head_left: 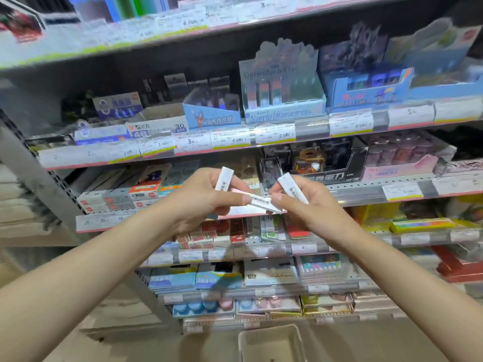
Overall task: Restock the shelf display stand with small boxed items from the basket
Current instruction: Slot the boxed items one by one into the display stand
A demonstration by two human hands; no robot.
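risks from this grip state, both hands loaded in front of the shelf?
1. The left hand pinches two white boxes: one upright, one flat at its fingertips. The flat one looks loosely held and could drop.
2. The right hand grips a third box while also touching the flat one, so a handover could fumble either.
3. The basket sits low, so a dropped box may miss it.
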